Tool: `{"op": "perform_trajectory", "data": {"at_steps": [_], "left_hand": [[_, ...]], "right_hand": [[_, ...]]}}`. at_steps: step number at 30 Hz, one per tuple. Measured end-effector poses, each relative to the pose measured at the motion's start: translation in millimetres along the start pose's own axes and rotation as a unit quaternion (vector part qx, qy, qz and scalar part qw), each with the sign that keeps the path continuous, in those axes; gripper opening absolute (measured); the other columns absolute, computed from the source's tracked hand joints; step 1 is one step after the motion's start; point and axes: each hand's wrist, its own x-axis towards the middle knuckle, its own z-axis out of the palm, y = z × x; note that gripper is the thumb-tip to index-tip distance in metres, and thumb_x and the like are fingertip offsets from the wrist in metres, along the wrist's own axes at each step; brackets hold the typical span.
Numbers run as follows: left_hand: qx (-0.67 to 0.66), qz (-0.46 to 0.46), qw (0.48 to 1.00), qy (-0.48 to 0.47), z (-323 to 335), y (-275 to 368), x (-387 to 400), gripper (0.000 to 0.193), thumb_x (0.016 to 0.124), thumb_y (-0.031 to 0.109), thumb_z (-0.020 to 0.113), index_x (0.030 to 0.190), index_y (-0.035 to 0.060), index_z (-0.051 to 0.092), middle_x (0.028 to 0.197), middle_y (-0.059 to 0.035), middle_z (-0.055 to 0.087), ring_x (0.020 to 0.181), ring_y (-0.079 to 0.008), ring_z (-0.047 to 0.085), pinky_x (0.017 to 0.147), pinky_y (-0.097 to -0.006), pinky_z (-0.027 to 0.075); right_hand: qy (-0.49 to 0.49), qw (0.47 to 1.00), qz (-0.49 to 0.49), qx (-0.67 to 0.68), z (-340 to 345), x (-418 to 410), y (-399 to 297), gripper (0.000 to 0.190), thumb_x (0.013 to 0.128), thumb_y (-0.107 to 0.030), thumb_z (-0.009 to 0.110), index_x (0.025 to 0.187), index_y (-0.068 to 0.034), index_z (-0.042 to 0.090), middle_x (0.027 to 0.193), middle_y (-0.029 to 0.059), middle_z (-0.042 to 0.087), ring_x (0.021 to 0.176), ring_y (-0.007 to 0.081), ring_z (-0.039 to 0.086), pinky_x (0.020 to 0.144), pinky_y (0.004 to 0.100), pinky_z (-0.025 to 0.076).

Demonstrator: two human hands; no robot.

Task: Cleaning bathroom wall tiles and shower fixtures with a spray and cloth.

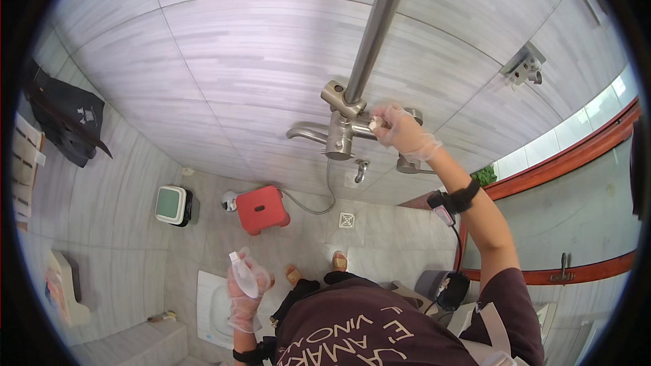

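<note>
My right hand, in a clear plastic glove, is at the metal shower mixer, just right of the vertical shower pipe. A small whitish piece, perhaps a cloth or sponge, is pinched in its fingers against or close to the mixer's horizontal body. Some blur hides the exact contact. Low on the left, my left hand, gloved the same way, grips a white spray bottle away from the wall. The mixer's spout points left, and a flexible hose hangs below.
A red plastic stool and a lidded bin stand on the tiled floor. Near my feet are a floor drain and a squat toilet. A small tap juts from the wall. At right is a red-framed door.
</note>
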Motion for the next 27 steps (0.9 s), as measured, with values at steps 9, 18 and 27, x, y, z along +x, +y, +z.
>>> {"op": "perform_trajectory", "data": {"at_steps": [9,18,27], "left_hand": [[-0.101,0.005,0.995,-0.009,1.3,5.5,-4.0,0.068,0.066,0.018,0.077,0.123,0.0059,0.042,0.097,0.0007,0.051,0.082,-0.0121,0.053,0.071,-0.0272,0.047],[-0.169,-0.007,0.985,-0.019,-2.5,-0.4,-1.3,0.062,0.072,-0.005,0.063,0.127,0.0083,0.038,0.09,0.0004,0.046,0.067,-0.0138,0.053,0.054,-0.0267,0.046],[-0.321,-0.101,0.941,-0.043,-4.0,1.9,5.5,0.067,0.071,-0.004,0.066,0.129,0.0072,0.036,0.092,0.0013,0.047,0.072,-0.0129,0.052,0.058,-0.0271,0.047]], "right_hand": [[0.064,0.99,-0.005,-0.125,30.8,35.9,11.8,0.016,0.079,-0.011,0.056,0.089,0.001,0.057,0.071,0.0181,0.059,0.064,0.031,0.058,0.062,0.0374,0.045],[0.175,0.887,-0.145,-0.401,35.2,12.5,0.7,0.025,0.079,-0.028,0.057,0.085,-0.003,0.062,0.083,0.0125,0.061,0.074,0.031,0.06,0.063,0.0397,0.047],[0.28,0.861,-0.161,-0.394,67.8,10.1,-1.8,0.013,0.075,-0.016,0.062,0.079,-0.004,0.062,0.077,0.0122,0.058,0.067,0.0307,0.058,0.057,0.0398,0.046]]}}
